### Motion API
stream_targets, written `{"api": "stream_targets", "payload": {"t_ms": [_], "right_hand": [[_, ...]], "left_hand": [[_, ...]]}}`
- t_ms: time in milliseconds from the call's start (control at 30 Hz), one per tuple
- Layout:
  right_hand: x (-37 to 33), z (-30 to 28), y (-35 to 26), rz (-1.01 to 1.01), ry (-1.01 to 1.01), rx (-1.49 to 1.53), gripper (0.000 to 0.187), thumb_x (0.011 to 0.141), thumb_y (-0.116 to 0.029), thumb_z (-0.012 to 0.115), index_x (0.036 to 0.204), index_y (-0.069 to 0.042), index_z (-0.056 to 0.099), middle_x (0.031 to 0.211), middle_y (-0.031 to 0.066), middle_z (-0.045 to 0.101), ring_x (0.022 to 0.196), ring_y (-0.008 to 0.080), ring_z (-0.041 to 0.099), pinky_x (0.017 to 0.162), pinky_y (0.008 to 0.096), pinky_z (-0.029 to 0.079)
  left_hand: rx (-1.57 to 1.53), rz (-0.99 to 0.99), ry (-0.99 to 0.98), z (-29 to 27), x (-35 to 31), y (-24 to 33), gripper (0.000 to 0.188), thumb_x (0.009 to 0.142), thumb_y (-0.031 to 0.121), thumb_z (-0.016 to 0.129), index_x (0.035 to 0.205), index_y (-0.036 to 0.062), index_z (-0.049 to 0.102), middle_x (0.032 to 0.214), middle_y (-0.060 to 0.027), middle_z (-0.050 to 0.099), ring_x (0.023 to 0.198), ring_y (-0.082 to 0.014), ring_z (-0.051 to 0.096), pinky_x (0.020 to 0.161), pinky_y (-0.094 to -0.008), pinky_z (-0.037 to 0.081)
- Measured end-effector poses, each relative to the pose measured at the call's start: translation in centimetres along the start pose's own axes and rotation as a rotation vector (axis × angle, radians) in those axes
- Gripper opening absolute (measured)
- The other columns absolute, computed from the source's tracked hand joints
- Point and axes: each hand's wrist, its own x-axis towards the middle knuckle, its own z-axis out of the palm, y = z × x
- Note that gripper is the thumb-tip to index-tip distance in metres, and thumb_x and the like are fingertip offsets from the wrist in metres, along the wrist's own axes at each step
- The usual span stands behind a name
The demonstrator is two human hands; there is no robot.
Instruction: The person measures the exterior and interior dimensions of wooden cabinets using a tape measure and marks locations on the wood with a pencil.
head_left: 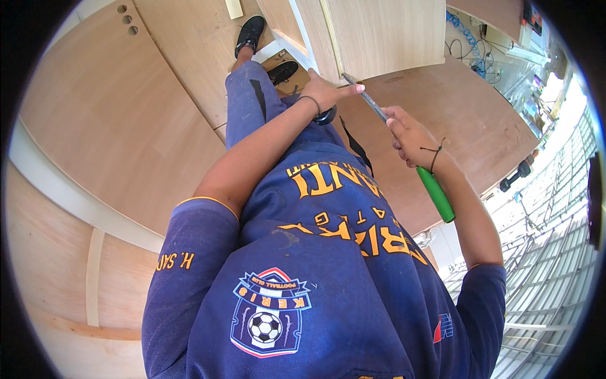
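Note:
My right hand [411, 134] is closed around a metal file [374, 105]. Its green handle [434, 194] runs back under my wrist, and its narrow grey blade points up and left. The blade's tip is at the lower edge of a pale wood-grain panel [391, 35]. My left hand [327, 95] is by the panel's lower left corner, one digit stretched out to the blade near its tip. Its other fingers are partly hidden, and I cannot tell whether they touch the panel. A dark rounded object [325, 116] shows just below my left wrist.
Below the panel spreads a brown board [435, 120]. At left lies a large wooden sheet [107, 120] with several round holes near its far end. A blue coiled hose [464, 28] and cables lie at the far right. Metal grating [536, 265] fills the right side.

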Motion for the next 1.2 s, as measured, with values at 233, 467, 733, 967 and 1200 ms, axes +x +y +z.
{"api": "stream_targets", "payload": {"t_ms": [233,467,733,967,1200], "right_hand": [[1.4,0.1,1.4,-0.055,-0.034,0.083,0.031,0.091,-0.025,0.035,0.12,-0.016,0.041,0.06,0.0005,0.039,0.041,0.0086,0.037,0.036,0.0248,0.034],[0.2,0.2,2.1,-0.038,-0.095,0.304,0.03,0.092,-0.027,0.034,0.12,-0.02,0.04,0.06,-0.0021,0.034,0.043,0.0058,0.031,0.037,0.0221,0.028],[-0.6,0.0,1.2,-0.004,-0.058,0.19,0.031,0.092,-0.029,0.035,0.121,-0.02,0.039,0.062,-0.0005,0.036,0.044,0.0074,0.032,0.038,0.023,0.029],[0.2,0.0,0.6,0.021,-0.042,0.079,0.032,0.092,-0.028,0.035,0.121,-0.018,0.039,0.062,0.0008,0.037,0.042,0.0083,0.034,0.037,0.0241,0.032],[0.7,0.3,1.2,-0.025,-0.053,0.147,0.03,0.091,-0.028,0.034,0.119,-0.019,0.04,0.06,-0.0011,0.036,0.043,0.0067,0.032,0.037,0.023,0.031]], "left_hand": [[-0.055,0.026,0.064,0.8,0.2,-0.2,0.12,0.053,0.062,0.073,0.12,-0.0209,0.018,0.122,-0.0281,0.04,0.116,-0.0307,0.041,0.099,-0.0308,0.031],[-0.087,0.065,0.057,0.4,0.1,-0.4,0.119,0.054,0.064,0.072,0.123,-0.0186,0.019,0.126,-0.0272,0.036,0.118,-0.0312,0.039,0.101,-0.0302,0.028],[-0.023,0.2,-0.018,-0.2,-0.1,-0.6,0.121,0.054,0.065,0.07,0.126,-0.0162,0.017,0.126,-0.0259,0.037,0.121,-0.0305,0.034,0.104,-0.0307,0.023],[-0.037,0.073,0.008,1.2,1.0,-1.8,0.141,0.046,0.064,0.075,0.123,-0.0214,-0.006,0.123,-0.0342,0.038,0.12,-0.0324,0.039,0.1,-0.0273,0.03],[-0.014,0.118,-0.083,0.4,0.2,-0.8,0.123,0.054,0.065,0.07,0.126,-0.017,0.013,0.126,-0.0301,0.036,0.123,-0.0326,0.033,0.104,-0.0308,0.021]]}}
